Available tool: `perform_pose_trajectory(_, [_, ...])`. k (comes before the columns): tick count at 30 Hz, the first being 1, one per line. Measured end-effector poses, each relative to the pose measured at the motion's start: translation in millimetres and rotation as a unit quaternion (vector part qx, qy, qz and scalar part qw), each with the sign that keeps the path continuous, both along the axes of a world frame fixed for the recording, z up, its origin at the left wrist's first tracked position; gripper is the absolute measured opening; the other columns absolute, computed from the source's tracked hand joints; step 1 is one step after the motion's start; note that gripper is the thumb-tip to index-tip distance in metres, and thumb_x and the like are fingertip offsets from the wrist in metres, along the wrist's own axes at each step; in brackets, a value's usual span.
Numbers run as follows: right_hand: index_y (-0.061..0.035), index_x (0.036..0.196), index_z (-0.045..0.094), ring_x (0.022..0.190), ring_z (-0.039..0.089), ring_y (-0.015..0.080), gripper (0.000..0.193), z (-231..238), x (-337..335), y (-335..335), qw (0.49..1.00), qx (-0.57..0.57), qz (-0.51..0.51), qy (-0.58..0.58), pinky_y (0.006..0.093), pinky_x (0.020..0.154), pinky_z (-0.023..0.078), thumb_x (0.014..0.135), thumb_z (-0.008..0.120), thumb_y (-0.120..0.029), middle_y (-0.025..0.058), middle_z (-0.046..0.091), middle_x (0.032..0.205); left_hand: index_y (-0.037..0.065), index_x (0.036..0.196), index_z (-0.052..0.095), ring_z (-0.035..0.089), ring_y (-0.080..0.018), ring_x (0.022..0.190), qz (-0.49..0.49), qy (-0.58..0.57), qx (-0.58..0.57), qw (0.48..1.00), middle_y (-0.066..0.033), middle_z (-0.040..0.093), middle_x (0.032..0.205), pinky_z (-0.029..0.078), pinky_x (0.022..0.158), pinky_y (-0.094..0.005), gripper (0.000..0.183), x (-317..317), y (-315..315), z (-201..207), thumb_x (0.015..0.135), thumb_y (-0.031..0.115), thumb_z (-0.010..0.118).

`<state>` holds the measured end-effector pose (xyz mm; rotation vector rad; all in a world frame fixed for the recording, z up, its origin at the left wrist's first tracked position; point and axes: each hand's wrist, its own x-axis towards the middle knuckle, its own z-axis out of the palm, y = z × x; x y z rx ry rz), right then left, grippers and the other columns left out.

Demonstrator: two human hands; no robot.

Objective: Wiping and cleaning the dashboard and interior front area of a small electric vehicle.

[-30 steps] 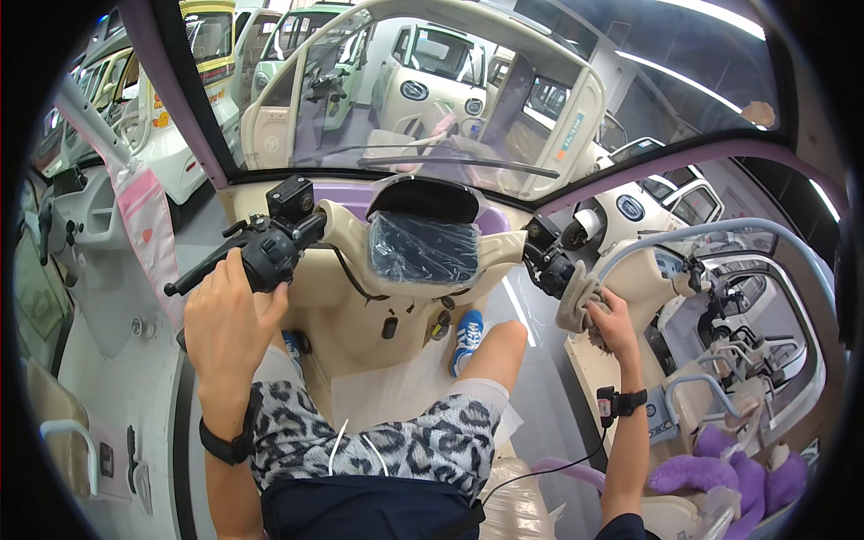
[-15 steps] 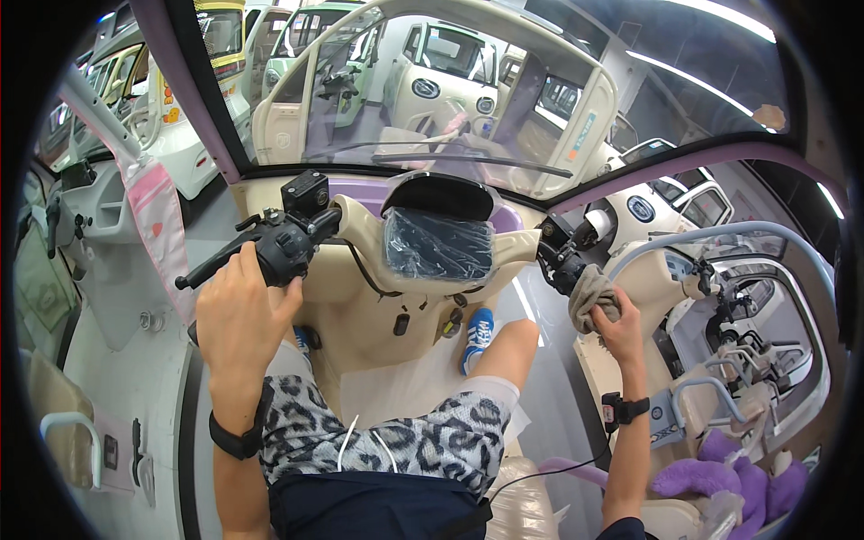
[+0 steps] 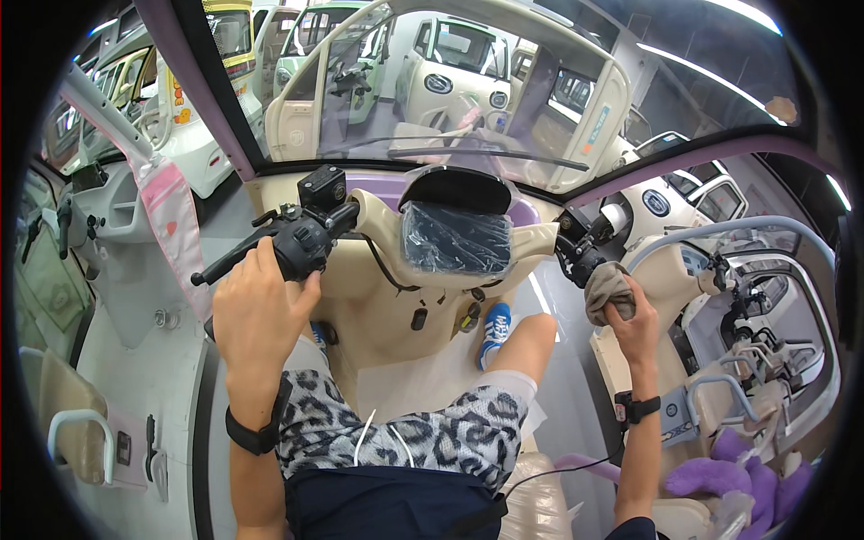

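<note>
Grey-brown cloth [image 3: 609,292] clamped in right hand [image 3: 637,322], right end of handlebar

We see two hands well apart, one per side of the bar. Right hand: fingers and thumb clamped on the cloth, which bunches up just outboard of the right switch housing [image 3: 583,261]. Grip there is hidden, so we can't say whether the cloth goes around it.

Left hand [image 3: 263,310] lies over the left grip area, fingertips by the left switch housing [image 3: 301,243], brake lever [image 3: 232,264] slanting out past them. Palm side hidden; we cannot tell how firmly it closes.

Edges: windscreen's dark lower edge [image 3: 355,166] runs ahead of the bar, wiper [image 3: 490,155] just above it in view. Purple pillar [image 3: 200,81] rises ahead of the left hand. Film-wrapped display [image 3: 457,241] sits mid-bar, with a wide gap to each hand.

Room: outboard of the cloth we get the open side, then the neighbouring vehicle's blue-grey rail [image 3: 720,225]; we can't judge that depth. Between the knees, space reaches to the cream front column [image 3: 382,328], where a black key fob [image 3: 418,319] hangs. Blue shoe [image 3: 495,333] stands right of it, near the floor edge.
</note>
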<state>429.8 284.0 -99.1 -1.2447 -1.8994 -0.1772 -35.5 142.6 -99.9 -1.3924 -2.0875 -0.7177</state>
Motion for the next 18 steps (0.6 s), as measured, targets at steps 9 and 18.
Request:
perform_pose_trajectory(9, [-0.0036,0.122,0.061,0.09,0.07,0.0298,0.048,0.2,-1.5,1.0,1.0,-0.008,-0.01,0.006,0.0352,0.08,0.053,0.078,0.074,-0.015,0.0191,0.07,0.099,-0.004,0.117,0.058,0.065,-0.0303,0.081,-0.001,0.009,0.003,1.0,-0.016,0.067,0.092,0.05,0.072,-0.0413,0.059,-1.6,-0.9,-0.6,0.079,0.04,0.069])
perform_pose_trajectory(18, [-0.0037,0.119,0.061,0.089,0.071,0.0268,0.043,3.2,-4.4,-2.3,0.999,-0.023,-0.009,0.024,0.0346,0.078,0.053,0.079,0.073,-0.015,0.0169,0.071,0.095,-0.004,0.117,0.058,0.066,-0.0303,0.082,-0.002,-0.005,-0.008,1.0,-0.0161,0.068,0.093,0.051,0.072,-0.0413,0.059,0.8,-2.5,2.7,0.079,0.04,0.069])
